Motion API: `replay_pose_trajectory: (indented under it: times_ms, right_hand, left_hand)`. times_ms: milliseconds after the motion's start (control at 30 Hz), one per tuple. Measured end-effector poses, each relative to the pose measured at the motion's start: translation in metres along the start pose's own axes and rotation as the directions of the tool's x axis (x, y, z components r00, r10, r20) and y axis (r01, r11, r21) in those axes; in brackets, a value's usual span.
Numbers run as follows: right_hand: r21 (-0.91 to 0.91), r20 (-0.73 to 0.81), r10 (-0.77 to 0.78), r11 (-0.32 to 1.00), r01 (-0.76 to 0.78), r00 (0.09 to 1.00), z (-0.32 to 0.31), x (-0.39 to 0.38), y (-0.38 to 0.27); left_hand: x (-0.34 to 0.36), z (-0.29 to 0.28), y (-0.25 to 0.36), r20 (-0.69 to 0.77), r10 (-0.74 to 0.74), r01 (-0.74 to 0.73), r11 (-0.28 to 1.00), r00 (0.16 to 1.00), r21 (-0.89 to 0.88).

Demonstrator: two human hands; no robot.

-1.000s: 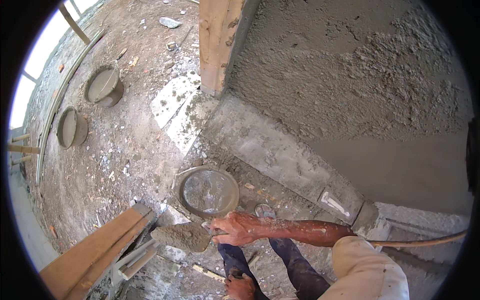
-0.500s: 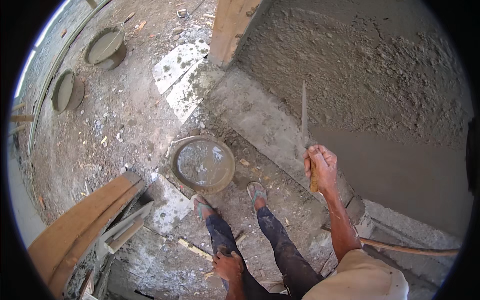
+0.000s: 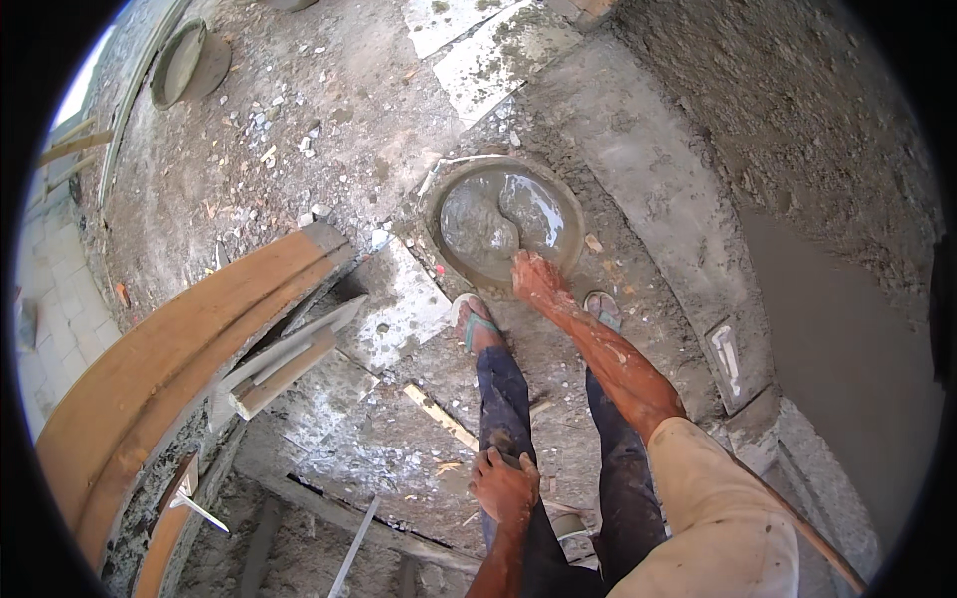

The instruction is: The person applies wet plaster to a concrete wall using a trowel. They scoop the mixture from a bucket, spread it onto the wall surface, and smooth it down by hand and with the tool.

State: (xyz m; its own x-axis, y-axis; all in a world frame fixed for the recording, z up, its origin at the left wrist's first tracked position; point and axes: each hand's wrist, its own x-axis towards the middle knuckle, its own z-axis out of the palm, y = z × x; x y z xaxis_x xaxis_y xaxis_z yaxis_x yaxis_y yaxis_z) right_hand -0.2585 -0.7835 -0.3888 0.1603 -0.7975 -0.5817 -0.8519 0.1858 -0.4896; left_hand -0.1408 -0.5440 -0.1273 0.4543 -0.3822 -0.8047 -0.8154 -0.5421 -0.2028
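Observation:
A round tub point(image 3: 435, 261) of wet grey mortar stands just ahead of my feet, its mix smooth and shiny. My right hand point(image 3: 541, 281) is closed at the tub's near rim, around the trowel it held a moment ago. The trowel's blade does not show, and the hand covers its handle. Resting on my left knee, my left hand point(image 3: 505, 486) has its fingers a little apart, over a dark patch at the knee. A rectangular float point(image 3: 728, 361) with a pale handle lies on the concrete ledge point(image 3: 638, 169) to the right.
Wet concrete point(image 3: 847, 339) spreads beyond the ledge on the right. A curved wooden board point(image 3: 199, 349) rises at left, beside loose planks point(image 3: 289, 364). Another mortar bucket point(image 3: 204, 70) stands far left. Mortar-spotted sheets point(image 3: 498, 60) lie beyond the tub, with rubble around.
My right hand has swung from over the ledge, where it held up the trowel, down and left to the tub. The view has shifted right. My left hand stays on the knee.

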Motion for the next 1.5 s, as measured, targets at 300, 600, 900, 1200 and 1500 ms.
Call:
replay_pose_trajectory:
  times_ms: [300,600,900,1200,1500]
  right_hand:
    - [0.146,-0.049,-0.096,0.984,0.102,0.994,-0.063,-0.029,-0.009]
    - [0.283,0.105,-0.472,0.858,0.429,0.875,-0.284,-0.142,-0.119]
    - [0.348,-0.732,0.240,0.937,0.046,0.638,-0.588,-0.100,-0.033]
    - [0.430,-0.316,0.330,0.886,-0.176,0.889,-0.337,-0.130,0.044]
    - [-0.191,-0.149,0.068,0.977,-0.096,0.986,-0.072,-0.035,0.038]
  left_hand:
    - [-0.002,-0.005,-0.004,-0.027,-0.040,0.040,0.999,0.999,0.020]
    - [-0.023,-0.036,0.024,-0.022,-0.056,0.056,0.998,0.998,-0.017]
    - [-0.034,-0.034,0.041,-0.087,0.022,-0.021,1.000,0.996,0.012]
    - [-0.011,-0.027,0.021,-0.110,0.016,-0.019,0.999,0.994,-0.028]
    - [-0.008,0.000,0.003,-0.053,0.015,-0.016,0.999,0.998,-0.031]
